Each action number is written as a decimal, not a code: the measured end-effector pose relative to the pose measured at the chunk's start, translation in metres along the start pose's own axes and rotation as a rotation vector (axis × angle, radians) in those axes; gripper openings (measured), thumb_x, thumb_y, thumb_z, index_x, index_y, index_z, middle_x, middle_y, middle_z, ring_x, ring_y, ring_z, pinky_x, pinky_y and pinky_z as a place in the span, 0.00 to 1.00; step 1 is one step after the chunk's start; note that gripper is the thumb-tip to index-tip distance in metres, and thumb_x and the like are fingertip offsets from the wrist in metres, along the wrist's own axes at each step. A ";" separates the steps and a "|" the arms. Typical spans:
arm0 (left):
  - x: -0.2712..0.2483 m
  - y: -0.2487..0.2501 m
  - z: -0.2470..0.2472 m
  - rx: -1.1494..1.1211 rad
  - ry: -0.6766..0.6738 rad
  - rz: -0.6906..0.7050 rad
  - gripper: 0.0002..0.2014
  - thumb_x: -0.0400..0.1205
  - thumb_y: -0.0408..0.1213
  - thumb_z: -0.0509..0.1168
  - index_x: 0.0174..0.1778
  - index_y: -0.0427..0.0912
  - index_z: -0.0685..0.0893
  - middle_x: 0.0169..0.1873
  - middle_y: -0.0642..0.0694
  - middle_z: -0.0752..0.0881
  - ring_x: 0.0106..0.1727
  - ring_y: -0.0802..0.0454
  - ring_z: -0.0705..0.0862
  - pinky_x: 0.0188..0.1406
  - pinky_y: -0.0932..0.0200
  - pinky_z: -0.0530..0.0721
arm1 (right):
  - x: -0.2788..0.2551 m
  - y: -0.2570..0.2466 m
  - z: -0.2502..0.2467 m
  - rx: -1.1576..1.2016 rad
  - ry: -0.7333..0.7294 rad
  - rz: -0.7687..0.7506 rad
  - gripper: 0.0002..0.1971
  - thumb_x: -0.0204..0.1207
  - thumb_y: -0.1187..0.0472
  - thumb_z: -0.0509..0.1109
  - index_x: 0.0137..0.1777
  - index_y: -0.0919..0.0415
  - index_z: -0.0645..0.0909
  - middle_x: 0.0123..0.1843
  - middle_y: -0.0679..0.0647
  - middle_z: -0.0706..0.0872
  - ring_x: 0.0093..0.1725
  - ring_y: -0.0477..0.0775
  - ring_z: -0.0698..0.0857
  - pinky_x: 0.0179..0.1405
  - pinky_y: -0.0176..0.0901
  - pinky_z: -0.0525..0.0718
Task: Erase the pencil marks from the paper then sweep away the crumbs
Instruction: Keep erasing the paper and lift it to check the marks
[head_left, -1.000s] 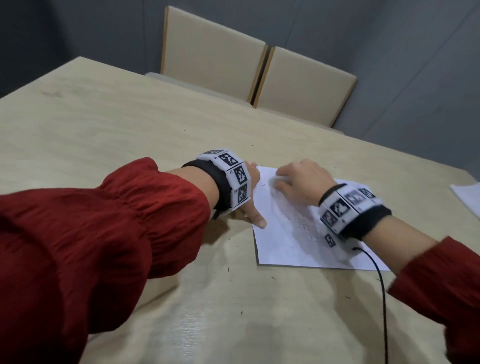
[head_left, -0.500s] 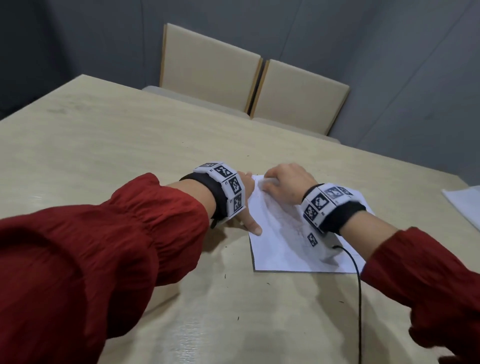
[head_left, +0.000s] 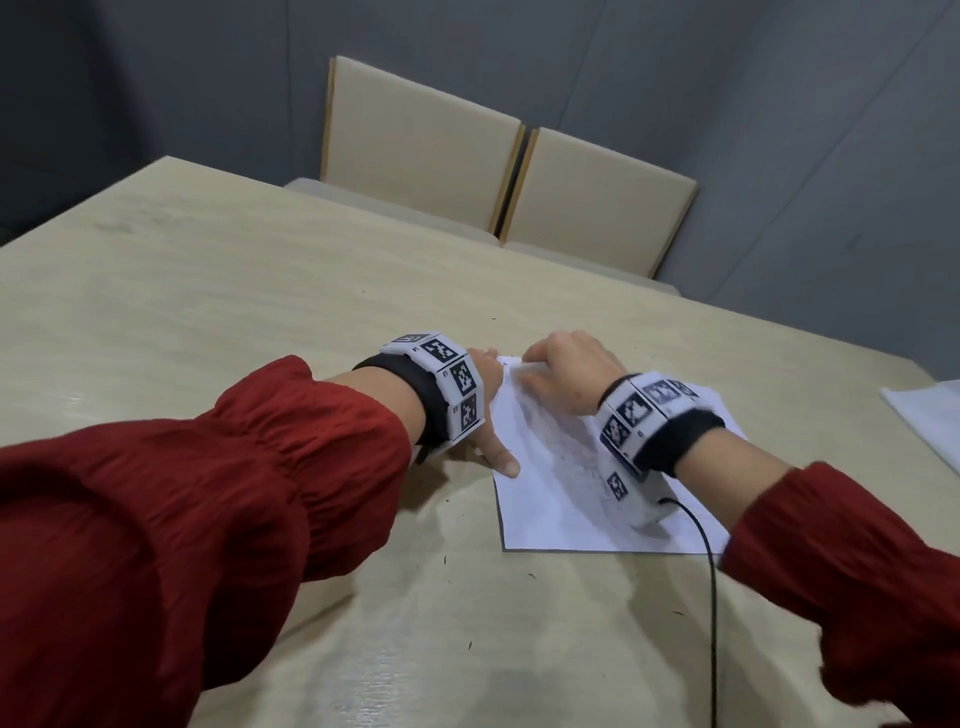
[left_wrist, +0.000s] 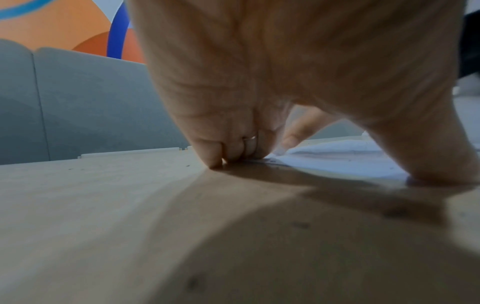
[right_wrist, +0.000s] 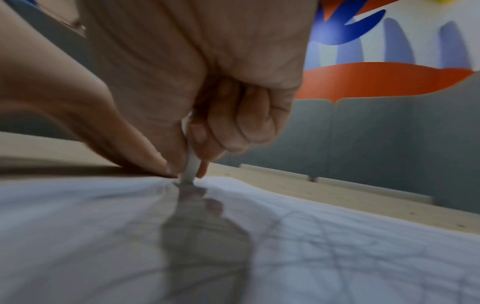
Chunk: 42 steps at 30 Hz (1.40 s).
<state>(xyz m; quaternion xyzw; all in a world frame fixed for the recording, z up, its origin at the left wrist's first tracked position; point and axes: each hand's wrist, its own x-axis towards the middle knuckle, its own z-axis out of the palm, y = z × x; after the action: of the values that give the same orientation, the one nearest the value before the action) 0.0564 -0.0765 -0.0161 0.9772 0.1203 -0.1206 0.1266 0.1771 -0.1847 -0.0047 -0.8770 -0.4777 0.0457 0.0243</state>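
— Where is the eraser (right_wrist: 191, 164) against your fingers?

— You pinch it in your right hand (head_left: 563, 376); the thumb (right_wrist: 145, 152) presses one side, a curled fingertip (right_wrist: 203, 167) the other, and the remaining fingers fold into the palm; its white lower end pokes out below them and touches the paper (head_left: 561, 499) near the far left corner.

— And your other hand?

— Your left hand (head_left: 480, 410) holds nothing; its fingers (left_wrist: 215, 152) lie straight and close together, tips down at the sheet's left edge, some on the table (head_left: 260, 322), some on the paper; the thumb (head_left: 506, 460) spreads away and presses the same edge nearer to you.

— What of the sheet itself?

— It lies flat under both hands, slightly rumpled near the eraser; faint grey pencil marks (head_left: 566, 457) run across its middle; small dark crumbs (head_left: 447, 561) are scattered on the wood just beside its near left corner.

— And around you?

— The table is pale wood; a black cable (head_left: 711, 597) trails from your right wristband toward you; another white sheet (head_left: 930, 415) lies at the right edge, well apart; two beige chairs (head_left: 587, 202) stand side by side at the far side, against grey wall panels (head_left: 805, 130).
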 end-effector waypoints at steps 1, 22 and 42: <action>0.001 0.000 0.001 0.016 -0.001 -0.002 0.58 0.49 0.78 0.72 0.67 0.39 0.75 0.61 0.44 0.82 0.56 0.42 0.84 0.59 0.45 0.83 | -0.006 0.000 0.003 -0.002 -0.020 -0.028 0.14 0.76 0.49 0.64 0.40 0.56 0.86 0.38 0.56 0.87 0.42 0.61 0.84 0.42 0.52 0.85; 0.014 -0.009 -0.005 0.037 -0.085 -0.047 0.45 0.46 0.79 0.69 0.45 0.45 0.76 0.63 0.49 0.80 0.56 0.46 0.82 0.58 0.51 0.80 | -0.055 0.056 -0.025 0.031 -0.290 0.265 0.10 0.85 0.53 0.59 0.54 0.59 0.77 0.57 0.57 0.83 0.51 0.56 0.80 0.43 0.45 0.80; 0.035 0.019 -0.012 -0.246 0.152 -0.194 0.46 0.57 0.56 0.85 0.68 0.37 0.80 0.59 0.46 0.87 0.59 0.47 0.85 0.64 0.51 0.82 | -0.067 0.051 -0.019 0.372 -0.184 0.242 0.13 0.82 0.50 0.64 0.37 0.54 0.74 0.40 0.55 0.82 0.40 0.57 0.83 0.35 0.45 0.84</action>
<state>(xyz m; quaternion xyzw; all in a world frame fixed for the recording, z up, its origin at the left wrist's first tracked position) 0.0972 -0.0837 -0.0105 0.9446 0.2369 -0.0425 0.2234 0.1856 -0.2690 0.0132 -0.9005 -0.3527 0.2150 0.1362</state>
